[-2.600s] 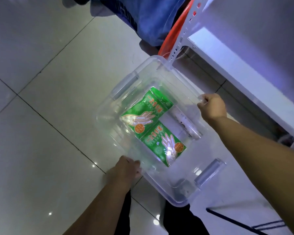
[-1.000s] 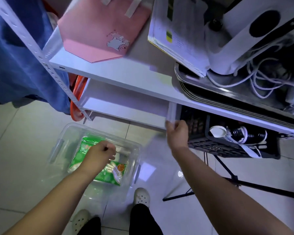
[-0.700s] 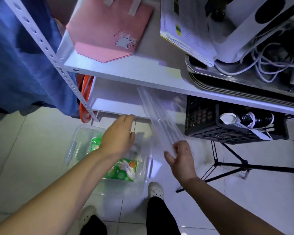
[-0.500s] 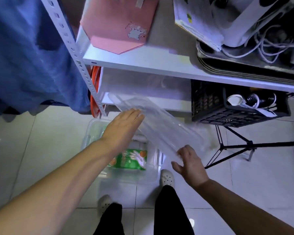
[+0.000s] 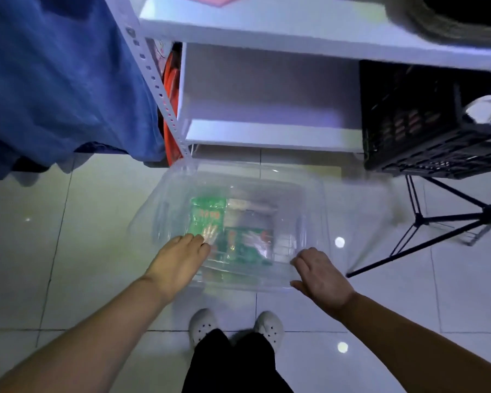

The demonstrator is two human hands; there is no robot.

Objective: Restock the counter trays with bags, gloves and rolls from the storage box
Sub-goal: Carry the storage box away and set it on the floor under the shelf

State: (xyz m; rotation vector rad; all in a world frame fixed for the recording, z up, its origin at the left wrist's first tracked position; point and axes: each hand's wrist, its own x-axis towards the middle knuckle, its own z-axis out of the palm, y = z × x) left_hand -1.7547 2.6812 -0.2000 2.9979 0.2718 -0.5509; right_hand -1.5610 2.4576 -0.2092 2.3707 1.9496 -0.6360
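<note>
A clear storage box (image 5: pixel 309 222) stands on the tiled floor in front of my feet. Inside lie two green glove packs (image 5: pixel 207 215) (image 5: pixel 247 242) and a pale roll (image 5: pixel 253 205), blurred through plastic. A clear lid (image 5: pixel 238 177) lies over the box, reaching past it to the right. My left hand (image 5: pixel 179 262) rests flat on the lid's near left part. At the near right edge, my right hand (image 5: pixel 321 276) grips the lid, fingers above and thumb below.
A white shelf unit (image 5: pixel 267 131) stands just behind the box, with a black crate (image 5: pixel 423 123) on its right. A black tripod (image 5: pixel 451 225) spreads on the floor to the right. Blue cloth (image 5: pixel 54 80) hangs at the left beside an orange object (image 5: pixel 169 89).
The lid, held tilted up in the air before, has come down flat over the box. Both hands have dropped with it to its near edge, and the view has tipped toward the floor.
</note>
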